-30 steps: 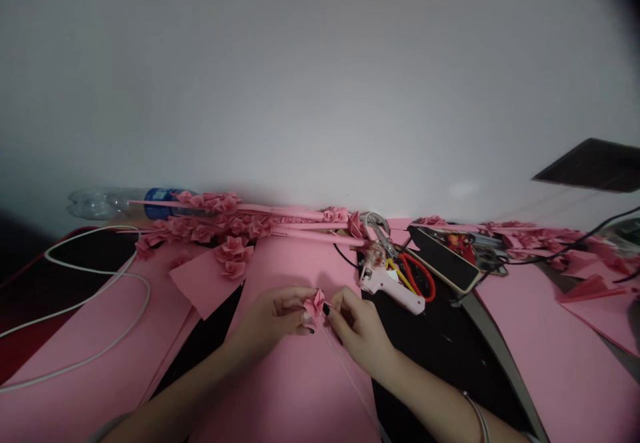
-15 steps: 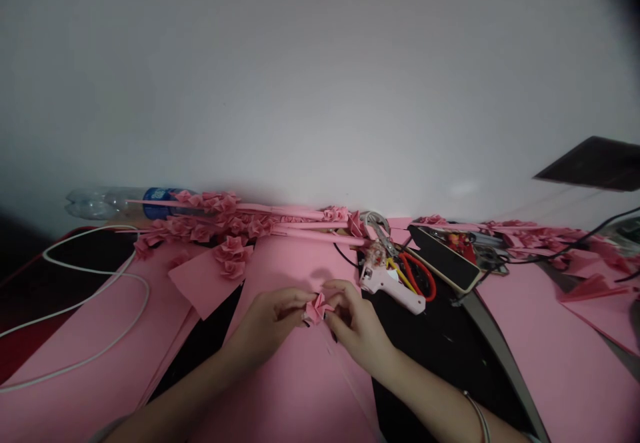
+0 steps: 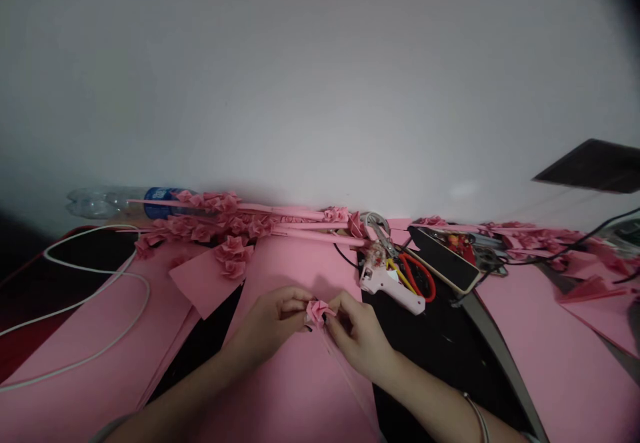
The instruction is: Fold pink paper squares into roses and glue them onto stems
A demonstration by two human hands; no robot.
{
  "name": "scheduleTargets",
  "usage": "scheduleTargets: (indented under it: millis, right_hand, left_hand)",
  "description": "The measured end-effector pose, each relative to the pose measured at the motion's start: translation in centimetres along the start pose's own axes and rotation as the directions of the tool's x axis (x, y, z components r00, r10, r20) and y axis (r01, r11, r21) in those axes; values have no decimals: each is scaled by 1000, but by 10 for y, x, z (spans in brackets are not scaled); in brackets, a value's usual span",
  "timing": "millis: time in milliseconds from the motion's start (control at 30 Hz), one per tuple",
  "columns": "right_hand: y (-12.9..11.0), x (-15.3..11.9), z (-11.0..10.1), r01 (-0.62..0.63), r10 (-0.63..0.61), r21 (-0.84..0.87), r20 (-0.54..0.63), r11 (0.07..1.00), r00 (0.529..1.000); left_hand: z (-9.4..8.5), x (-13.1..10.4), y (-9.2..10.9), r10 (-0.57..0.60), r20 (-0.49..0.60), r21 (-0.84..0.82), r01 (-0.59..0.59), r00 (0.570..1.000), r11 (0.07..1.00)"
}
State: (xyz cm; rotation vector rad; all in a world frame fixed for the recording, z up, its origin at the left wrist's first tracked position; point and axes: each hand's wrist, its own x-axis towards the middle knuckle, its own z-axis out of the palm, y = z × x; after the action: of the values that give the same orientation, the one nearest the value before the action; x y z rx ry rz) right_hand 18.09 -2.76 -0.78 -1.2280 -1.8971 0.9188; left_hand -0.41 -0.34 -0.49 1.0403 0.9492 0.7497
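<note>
Between my two hands is a small folded pink paper flower (image 3: 317,311), held above a long pink paper sheet (image 3: 285,390). My left hand (image 3: 280,315) pinches its left side between thumb and fingers. From the right, my right hand (image 3: 357,333) has thumb and index finger closed on a petal's edge. The flower's underside is hidden. Just right of my right hand lies a pale pink glue gun (image 3: 393,290), with red-handled scissors (image 3: 425,273) beside it.
Finished paper flowers (image 3: 233,253) and rolled pink stems (image 3: 300,213) lie along the wall. A plastic bottle (image 3: 105,203) and white cable (image 3: 100,270) are at left. A phone (image 3: 447,260), black cord (image 3: 565,250) and more pink sheets (image 3: 550,336) are at right.
My right fingers have shifted from above the flower down to its right edge and closed in. The flower has turned slightly, and its petals look more curled.
</note>
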Motion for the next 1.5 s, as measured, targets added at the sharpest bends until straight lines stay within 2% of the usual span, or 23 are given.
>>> scheduleTargets:
  millis: [200,433,800,1000,1300,1500]
  right_hand:
    - [1,2,1,-60,60,11,-9,998,998]
    - [2,5,1,-112,111,60,11,992,994]
    - [2,4,0,-25,26,-130,4,991,1000]
    - [1,2,1,29,-10,-233,82,972,997]
    - [-3,4,-3,19,-5,-114,120,993,993]
    - [-4,2,-6,4,-13,67,143,998,990]
  left_hand:
    - [2,-2,3,16,-3,33,-16,1000,999]
    - [0,1,-3,36,-23,-14,-36,999,999]
    - [-6,3,-3,-13,55,-94,18,998,995]
    - [-5,4,-7,24,35,-116,-20,999,993]
    - [-9,8,-8,14,-12,-179,-16,1000,984]
    - [-10,7,-9,-99,4,-231,98,995,968]
